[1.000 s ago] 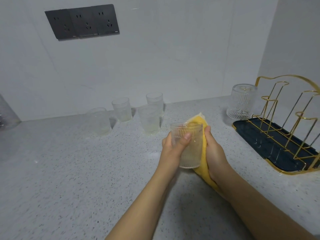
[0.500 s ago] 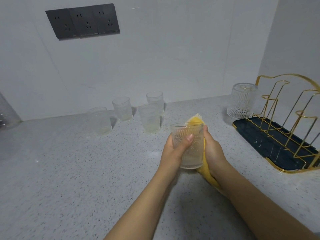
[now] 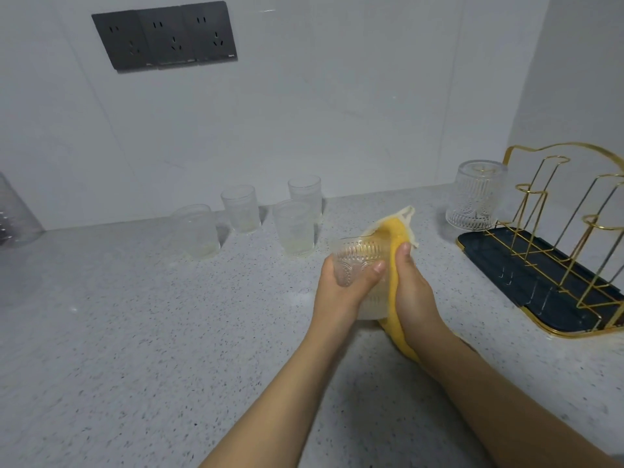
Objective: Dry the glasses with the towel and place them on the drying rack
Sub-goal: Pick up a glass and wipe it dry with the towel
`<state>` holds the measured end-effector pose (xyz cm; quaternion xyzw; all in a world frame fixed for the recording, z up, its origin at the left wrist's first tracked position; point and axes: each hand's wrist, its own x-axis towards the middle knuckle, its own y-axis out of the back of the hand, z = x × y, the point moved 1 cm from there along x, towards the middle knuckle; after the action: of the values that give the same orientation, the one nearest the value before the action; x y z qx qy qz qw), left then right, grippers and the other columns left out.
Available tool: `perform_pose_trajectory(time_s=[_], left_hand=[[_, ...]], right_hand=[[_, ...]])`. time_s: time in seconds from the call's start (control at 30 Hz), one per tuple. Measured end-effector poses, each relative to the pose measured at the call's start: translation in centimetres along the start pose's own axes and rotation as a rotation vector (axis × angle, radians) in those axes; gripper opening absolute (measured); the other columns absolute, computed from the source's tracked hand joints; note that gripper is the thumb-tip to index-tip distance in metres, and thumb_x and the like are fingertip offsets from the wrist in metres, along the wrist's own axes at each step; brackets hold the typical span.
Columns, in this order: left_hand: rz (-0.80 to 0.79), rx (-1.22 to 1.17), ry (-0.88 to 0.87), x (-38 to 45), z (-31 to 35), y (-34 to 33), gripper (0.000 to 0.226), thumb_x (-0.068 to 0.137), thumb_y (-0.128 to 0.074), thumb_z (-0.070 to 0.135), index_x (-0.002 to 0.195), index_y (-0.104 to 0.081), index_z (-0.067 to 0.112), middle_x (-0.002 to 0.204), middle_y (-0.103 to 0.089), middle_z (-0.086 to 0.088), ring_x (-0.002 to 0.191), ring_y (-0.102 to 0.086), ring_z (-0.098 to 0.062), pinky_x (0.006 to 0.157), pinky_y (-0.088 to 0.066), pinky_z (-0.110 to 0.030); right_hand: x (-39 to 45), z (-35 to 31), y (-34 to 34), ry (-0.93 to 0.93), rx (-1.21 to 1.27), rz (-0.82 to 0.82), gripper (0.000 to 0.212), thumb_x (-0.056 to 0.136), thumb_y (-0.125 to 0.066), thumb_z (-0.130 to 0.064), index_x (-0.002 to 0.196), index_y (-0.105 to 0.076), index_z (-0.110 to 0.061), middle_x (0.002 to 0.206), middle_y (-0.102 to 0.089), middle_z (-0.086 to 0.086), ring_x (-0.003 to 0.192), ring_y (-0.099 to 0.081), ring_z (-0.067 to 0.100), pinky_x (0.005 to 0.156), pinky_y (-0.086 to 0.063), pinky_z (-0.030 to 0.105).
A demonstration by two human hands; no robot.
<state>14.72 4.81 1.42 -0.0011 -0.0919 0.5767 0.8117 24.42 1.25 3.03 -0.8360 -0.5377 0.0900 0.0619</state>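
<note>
Yellow towel (image 3: 393,261) is being pressed by the right hand (image 3: 413,292), its grip curled around it, against the patterned glass (image 3: 358,265) the left hand (image 3: 341,288) is gripping above the speckled surface (image 3: 135,332).

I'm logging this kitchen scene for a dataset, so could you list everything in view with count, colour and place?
held glass: 1, clear, patterned, above the counter centre
towel: 1, yellow, against the held glass
waiting glasses: 4, clear, back of counter
inverted glass: 1, clear, on the rack's far end
rack: 1, gold wire on dark tray, right
sockets: 3, dark, wall
counter: 1, speckled grey
left hand: grips the held glass
right hand: presses the towel
</note>
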Motion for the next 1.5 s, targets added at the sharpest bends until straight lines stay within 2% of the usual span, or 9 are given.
perform_pose_trajectory(time_s=[0.1,0.47,0.63,0.8,0.9,1.03,1.17,1.27,1.5], left_hand=[[-0.057,-0.043,0.012,0.0,-0.2,0.0,0.066,0.067,-0.074,0.049,0.122,-0.059,0.017,0.117,-0.07,-0.006,0.107,-0.068,-0.019,0.089,-0.056,-0.033],[0.073,0.01,0.044,0.3,-0.3,0.2,0.066,0.073,-0.079,0.047,0.125,-0.05,0.02,0.12,-0.066,0.002,0.105,-0.067,-0.011,0.075,-0.055,-0.018],[-0.031,-0.048,0.017,0.4,-0.6,0.4,0.056,0.074,-0.077,0.031,0.123,-0.057,0.016,0.114,-0.071,-0.001,0.103,-0.069,-0.013,0.079,-0.056,-0.023],[-0.008,-0.046,0.064,1.0,-0.5,0.5,0.07,0.07,-0.075,0.057,0.125,-0.059,0.017,0.123,-0.066,-0.011,0.106,-0.068,-0.02,0.086,-0.057,-0.033],[0.064,-0.076,0.065,1.2,-0.4,0.7,0.058,0.089,-0.061,0.05,0.132,-0.052,0.013,0.12,-0.067,-0.006,0.095,-0.07,-0.003,0.073,-0.054,-0.016],[0.079,0.012,0.037,1.0,-0.6,0.3,0.082,0.073,-0.074,0.06,0.133,-0.051,0.01,0.125,-0.065,-0.009,0.112,-0.065,-0.021,0.095,-0.054,-0.035],[-0.065,-0.098,0.039,0.8,-1.0,0.3,0.073,0.07,-0.079,0.041,0.132,-0.053,0.011,0.123,-0.068,-0.01,0.11,-0.067,-0.024,0.091,-0.056,-0.04],[-0.179,-0.057,0.089,0.4,-0.4,0.4,0.069,0.067,-0.077,0.046,0.126,-0.057,0.016,0.118,-0.069,-0.007,0.108,-0.067,-0.024,0.092,-0.055,-0.043],[-0.402,0.031,0.175,0.1,0.7,0.9,0.056,0.063,-0.074,0.042,0.114,-0.063,0.021,0.103,-0.072,0.004,0.097,-0.068,-0.015,0.084,-0.055,-0.032]], right_hand=[[0.4,-0.6,0.4,-0.121,0.072,0.04,0.05,0.093,-0.036,-0.055,0.094,-0.068,-0.017,0.073,-0.072,0.003,0.067,-0.069,0.019,0.057,-0.054,0.029],[-0.1,0.6,-0.4,0.222,-0.187,-0.113,0.047,0.096,-0.025,-0.047,0.139,-0.036,-0.031,0.12,-0.047,-0.021,0.107,-0.047,-0.003,0.079,-0.037,-0.001],[0.6,-0.4,0.2,-0.093,0.058,-0.006,0.051,0.094,-0.032,-0.055,0.091,-0.067,-0.019,0.084,-0.069,0.005,0.079,-0.066,0.022,0.066,-0.053,0.032],[0.8,0.0,0.1,-0.047,0.086,-0.061,0.053,0.094,-0.031,-0.055,0.111,-0.065,-0.019,0.095,-0.073,0.006,0.083,-0.07,0.021,0.067,-0.057,0.033],[0.5,0.7,-0.1,0.115,-0.06,-0.081,0.049,0.092,-0.026,-0.055,0.13,-0.047,-0.031,0.117,-0.062,-0.007,0.1,-0.061,0.006,0.08,-0.048,0.019],[-0.1,1.0,-0.5,0.221,-0.19,-0.152,0.047,0.089,-0.025,-0.053,0.134,-0.03,-0.04,0.115,-0.048,-0.028,0.102,-0.047,-0.013,0.08,-0.035,-0.003],[0.3,0.2,0.1,0.035,-0.096,-0.031,0.068,0.085,-0.024,-0.067,0.129,-0.052,-0.024,0.124,-0.06,0.0,0.111,-0.057,0.018,0.096,-0.047,0.035],[1.0,-1.0,0.8,-0.118,-0.057,0.09,0.055,0.094,-0.025,-0.057,0.086,-0.062,-0.016,0.077,-0.064,0.005,0.07,-0.06,0.018,0.055,-0.048,0.028],[1.8,-1.3,2.1,-0.141,0.048,0.138,0.058,0.092,-0.031,-0.06,0.084,-0.061,-0.011,0.076,-0.064,0.008,0.072,-0.06,0.023,0.066,-0.049,0.033]])
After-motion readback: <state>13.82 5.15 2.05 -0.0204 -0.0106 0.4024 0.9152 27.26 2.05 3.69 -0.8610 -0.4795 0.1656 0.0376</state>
